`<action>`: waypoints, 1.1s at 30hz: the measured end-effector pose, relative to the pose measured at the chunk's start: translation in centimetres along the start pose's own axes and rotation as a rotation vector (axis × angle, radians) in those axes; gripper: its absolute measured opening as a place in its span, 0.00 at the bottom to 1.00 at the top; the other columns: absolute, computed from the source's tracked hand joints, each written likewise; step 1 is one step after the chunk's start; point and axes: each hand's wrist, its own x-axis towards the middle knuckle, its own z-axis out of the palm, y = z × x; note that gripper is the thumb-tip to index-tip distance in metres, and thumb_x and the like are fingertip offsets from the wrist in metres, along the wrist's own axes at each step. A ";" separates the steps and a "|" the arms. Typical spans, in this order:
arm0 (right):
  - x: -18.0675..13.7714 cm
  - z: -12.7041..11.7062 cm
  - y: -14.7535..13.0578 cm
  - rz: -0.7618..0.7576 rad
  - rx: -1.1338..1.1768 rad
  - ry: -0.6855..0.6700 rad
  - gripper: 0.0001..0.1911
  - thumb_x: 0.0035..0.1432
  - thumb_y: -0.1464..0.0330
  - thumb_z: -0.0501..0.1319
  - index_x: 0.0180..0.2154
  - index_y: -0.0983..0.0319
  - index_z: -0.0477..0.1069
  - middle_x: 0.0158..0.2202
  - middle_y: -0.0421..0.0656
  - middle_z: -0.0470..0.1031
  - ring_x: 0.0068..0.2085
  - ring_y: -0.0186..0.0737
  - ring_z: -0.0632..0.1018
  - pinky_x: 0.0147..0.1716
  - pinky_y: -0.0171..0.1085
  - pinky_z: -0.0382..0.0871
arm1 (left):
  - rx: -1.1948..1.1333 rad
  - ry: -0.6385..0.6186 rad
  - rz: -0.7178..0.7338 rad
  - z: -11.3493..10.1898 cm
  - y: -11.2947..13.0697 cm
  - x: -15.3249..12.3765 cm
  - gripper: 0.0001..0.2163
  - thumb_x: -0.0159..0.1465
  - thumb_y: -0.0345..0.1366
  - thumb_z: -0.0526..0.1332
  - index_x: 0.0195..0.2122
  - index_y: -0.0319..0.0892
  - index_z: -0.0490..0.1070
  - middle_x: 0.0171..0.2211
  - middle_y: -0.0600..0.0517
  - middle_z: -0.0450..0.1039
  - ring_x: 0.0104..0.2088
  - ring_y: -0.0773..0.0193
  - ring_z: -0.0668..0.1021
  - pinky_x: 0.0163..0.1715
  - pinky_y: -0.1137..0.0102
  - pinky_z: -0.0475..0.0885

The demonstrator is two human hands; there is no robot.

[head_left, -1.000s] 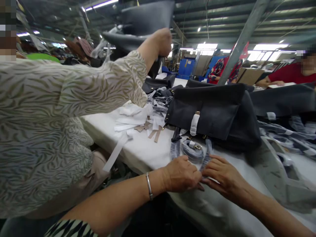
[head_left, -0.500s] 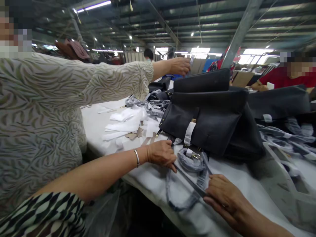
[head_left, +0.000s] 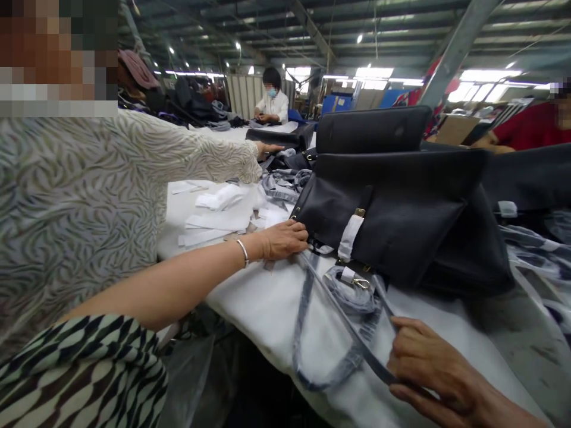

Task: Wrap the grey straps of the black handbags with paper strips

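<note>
A black leather handbag (head_left: 401, 220) lies on its side on the white table (head_left: 263, 303), a white wrapped tab on its front. A long dark strap (head_left: 339, 324) in clear wrap runs from the bag's left corner toward me. My left hand (head_left: 283, 239) is closed on the strap's far end at the bag's corner. My right hand (head_left: 435, 371) pinches the strap's near end at the table's front edge. A coiled wrapped strap with a gold clasp (head_left: 354, 288) lies between my hands.
A person in a zebra-print blouse (head_left: 89, 208) stands close at my left, a hand on a bag (head_left: 285, 138) farther back. White paper strips (head_left: 223, 217) lie beyond my left hand. More black bags (head_left: 372, 128) are stacked behind; wrapped straps (head_left: 535, 244) lie at right.
My hands have drawn apart, stretching the strap out straight: the left went toward the bag's corner, the right toward me. The neighbour set a lifted bag down and lowered the arm.
</note>
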 end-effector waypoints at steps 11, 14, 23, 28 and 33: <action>1.5 -0.8 -3.2 0.102 0.121 -0.205 0.08 0.60 0.73 0.56 0.35 0.55 0.72 0.33 0.39 0.74 0.39 0.36 0.73 0.55 0.44 0.58 | -0.491 -0.008 -0.071 -11.4 8.9 -3.0 0.20 0.59 0.32 0.61 0.54 0.42 0.65 0.53 0.46 0.69 0.54 0.54 0.67 0.55 0.62 0.59; 1.8 -0.4 -3.9 0.072 0.135 -0.203 0.10 0.60 0.73 0.57 0.37 0.54 0.73 0.35 0.39 0.75 0.41 0.37 0.73 0.57 0.46 0.54 | -0.539 -0.048 -0.030 -12.0 13.1 -3.7 0.30 0.60 0.52 0.62 0.59 0.41 0.60 0.51 0.44 0.70 0.53 0.53 0.69 0.55 0.62 0.60; 0.5 0.7 -1.6 0.236 -0.013 0.284 0.09 0.64 0.67 0.56 0.40 0.60 0.75 0.39 0.45 0.78 0.42 0.38 0.76 0.45 0.38 0.69 | -0.411 -0.041 0.016 -8.5 16.6 -2.8 0.13 0.60 0.47 0.63 0.35 0.42 0.68 0.33 0.51 0.73 0.37 0.58 0.73 0.58 0.52 0.54; -2.8 1.7 -0.1 0.311 -0.211 0.278 0.09 0.62 0.69 0.56 0.39 0.59 0.75 0.39 0.46 0.77 0.41 0.42 0.77 0.42 0.42 0.72 | -0.376 -0.083 -0.061 -8.4 17.9 -2.7 0.02 0.58 0.30 0.59 0.33 0.41 0.66 0.31 0.50 0.71 0.34 0.59 0.72 0.55 0.55 0.59; -1.0 3.5 -1.8 0.091 -0.196 0.103 0.19 0.61 0.71 0.55 0.54 0.61 0.67 0.51 0.49 0.73 0.54 0.45 0.70 0.52 0.45 0.65 | -0.594 -0.059 0.004 -9.4 16.4 -2.6 0.06 0.55 0.24 0.56 0.31 0.42 0.64 0.30 0.56 0.71 0.32 0.66 0.72 0.55 0.62 0.57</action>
